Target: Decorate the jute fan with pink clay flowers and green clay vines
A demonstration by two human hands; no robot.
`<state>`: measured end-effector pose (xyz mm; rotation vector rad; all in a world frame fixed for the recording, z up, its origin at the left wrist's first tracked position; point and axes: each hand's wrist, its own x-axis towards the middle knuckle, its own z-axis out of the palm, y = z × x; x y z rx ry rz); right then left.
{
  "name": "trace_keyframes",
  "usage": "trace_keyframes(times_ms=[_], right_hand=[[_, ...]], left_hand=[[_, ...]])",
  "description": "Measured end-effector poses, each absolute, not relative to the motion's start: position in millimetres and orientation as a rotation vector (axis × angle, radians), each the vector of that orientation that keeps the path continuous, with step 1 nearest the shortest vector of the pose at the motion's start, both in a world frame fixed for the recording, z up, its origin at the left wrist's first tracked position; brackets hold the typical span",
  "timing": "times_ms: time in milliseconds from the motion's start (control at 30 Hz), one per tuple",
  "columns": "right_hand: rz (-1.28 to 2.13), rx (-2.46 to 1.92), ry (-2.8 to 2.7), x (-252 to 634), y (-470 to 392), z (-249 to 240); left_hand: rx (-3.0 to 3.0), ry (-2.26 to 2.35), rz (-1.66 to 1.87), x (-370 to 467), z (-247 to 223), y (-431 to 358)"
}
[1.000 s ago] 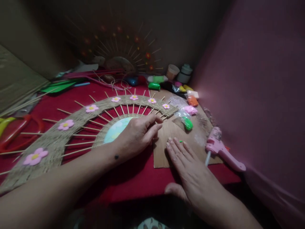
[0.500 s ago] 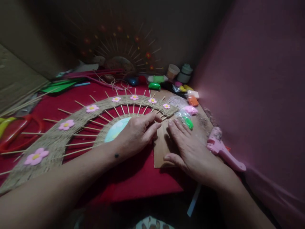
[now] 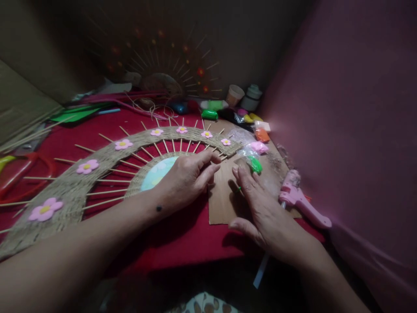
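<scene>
My right hand [image 3: 260, 204] is held over a light wooden board [image 3: 218, 208], fingers stretched and thumb apart. Just under its fingers, a tiny green bit of modelling clay [image 3: 240, 188] shows on the board. At the board's left edge rests my left hand [image 3: 192, 174], its fingers loosely bent, with a gap between thumb and forefinger; I see nothing held there. Beneath that forearm lies a woven half-round fan [image 3: 107, 152] of sticks and plaited fibre, with pink flowers [image 3: 87, 167] along its band and a pale blue centre [image 3: 158, 174].
Packets of green clay [image 3: 256, 164], pink clay [image 3: 259, 148] and orange clay [image 3: 262, 134] lie beyond my right hand. A pink glue gun [image 3: 304, 202] is at the right. Red-handled scissors [image 3: 29, 174] lie left on the red cloth [image 3: 182, 243]. Another flowered fan [image 3: 182, 69] leans at the back.
My right hand has lifted slightly and moved right on the board, uncovering the green bit of clay. My left hand keeps its place. The whole view has shifted a little.
</scene>
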<state>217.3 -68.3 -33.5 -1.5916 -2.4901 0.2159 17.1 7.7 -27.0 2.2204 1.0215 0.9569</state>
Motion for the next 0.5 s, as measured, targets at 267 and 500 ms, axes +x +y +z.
trace_keyframes(times_ms=[267, 500], right_hand=[[0.175, -1.779, -2.446, 235.8, -91.1, -38.6], [0.168, -1.794, -2.510, 234.6, -85.2, -38.8]], left_hand=[[2.224, 1.021, 0.951, 18.1, -25.2, 6.5], [2.259, 1.018, 0.969, 19.2, -27.0, 7.8]])
